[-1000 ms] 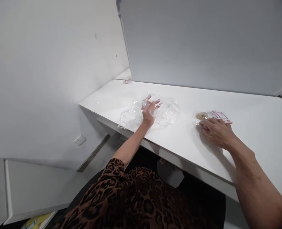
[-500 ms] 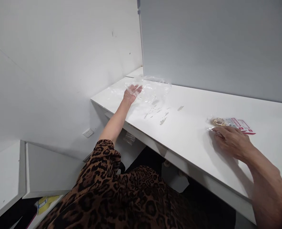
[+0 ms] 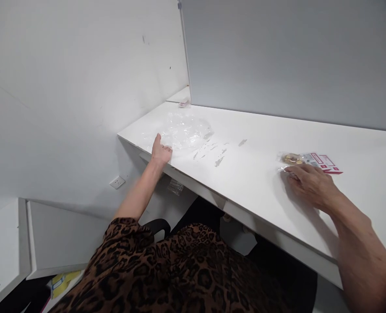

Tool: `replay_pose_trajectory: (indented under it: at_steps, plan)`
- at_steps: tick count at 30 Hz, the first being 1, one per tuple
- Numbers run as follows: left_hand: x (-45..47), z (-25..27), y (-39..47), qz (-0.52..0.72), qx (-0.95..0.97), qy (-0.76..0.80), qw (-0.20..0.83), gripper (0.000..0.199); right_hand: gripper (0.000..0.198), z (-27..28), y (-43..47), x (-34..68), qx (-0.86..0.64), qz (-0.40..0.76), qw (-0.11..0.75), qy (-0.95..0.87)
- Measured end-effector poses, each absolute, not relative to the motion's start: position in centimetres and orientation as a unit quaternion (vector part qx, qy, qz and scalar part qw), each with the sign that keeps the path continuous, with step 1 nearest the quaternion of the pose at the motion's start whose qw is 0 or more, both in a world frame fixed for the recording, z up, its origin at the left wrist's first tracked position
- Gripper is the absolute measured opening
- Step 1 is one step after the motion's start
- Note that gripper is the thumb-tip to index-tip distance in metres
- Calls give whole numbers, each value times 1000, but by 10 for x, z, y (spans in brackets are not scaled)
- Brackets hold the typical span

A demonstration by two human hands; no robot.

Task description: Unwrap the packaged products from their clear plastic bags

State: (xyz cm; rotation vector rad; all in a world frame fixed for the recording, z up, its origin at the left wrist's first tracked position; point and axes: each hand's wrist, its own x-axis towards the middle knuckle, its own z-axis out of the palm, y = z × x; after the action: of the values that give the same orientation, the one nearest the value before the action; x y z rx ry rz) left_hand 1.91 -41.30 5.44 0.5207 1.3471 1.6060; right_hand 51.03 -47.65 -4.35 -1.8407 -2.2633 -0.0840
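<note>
On the white table (image 3: 251, 174), a large clear plastic bag (image 3: 188, 130) lies crumpled towards the left end. My left hand (image 3: 162, 150) is at the table's front edge beside that bag, thumb raised and apart from the fingers, with nothing seen in it. Farther right, my right hand (image 3: 310, 184) rests low over the tabletop, its fingers closed at the edge of a small clear packet (image 3: 292, 158). Something gold-coloured shows inside the packet, and red-and-white printed cards (image 3: 323, 161) lie at its right. The right fingertips are partly hidden.
A small pinkish clear packet (image 3: 184, 103) sits in the back left corner. A grey partition (image 3: 277, 56) stands along the table's rear, a white wall (image 3: 82, 78) at the left. Grey worn marks (image 3: 219, 161) show on the tabletop. Below are a wall socket (image 3: 117, 182) and a black chair arm (image 3: 160, 226).
My left hand has drawn back from the plastic bag towards the front edge, leaving the bag flatter on the table. The pinkish packet now shows at the back. My right hand stays at its packet.
</note>
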Motion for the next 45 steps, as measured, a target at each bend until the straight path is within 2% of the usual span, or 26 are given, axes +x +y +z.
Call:
replay_pose_trajectory:
  at_steps: [3,5,8,10,13,16,21,25,30,33,38,41,45]
  plan:
    - [37,48,-460,625,178,546,529,35,38,-45,-477,510,-622,-27,121,-773]
    - [53,45,-473,618,297,544,482,23,37,-51,-476,513,-617,-30,128,-776]
    - [71,42,-453,553,544,574,263,20,34,-61,-471,520,-599,-39,151,-786]
    - [73,38,-419,451,637,616,109,27,34,-65,-468,523,-579,-43,175,-795]
    - [60,29,-364,271,669,692,3,50,33,-59,-469,520,-556,-48,204,-805]
    - [39,19,-325,120,650,749,35,66,30,-41,-476,509,-549,-34,215,-807]
    - [19,13,-292,108,584,804,31,74,27,-16,-484,492,-564,19,210,-798]
    - [40,15,-300,204,568,797,25,81,25,-8,-486,488,-601,42,202,-772]
    - [112,22,-352,344,685,643,4,74,30,-5,-490,487,-597,82,249,-758]
    - [168,24,-380,361,755,540,86,63,31,-5,-488,488,-609,93,318,-721]
    - [258,19,-404,336,801,404,286,46,31,0,-479,492,-651,65,511,-557]
    - [304,14,-404,287,819,396,301,46,26,1,-473,499,-669,69,570,-472]
    - [347,3,-396,219,839,435,244,49,30,-4,-466,510,-664,115,629,-387]
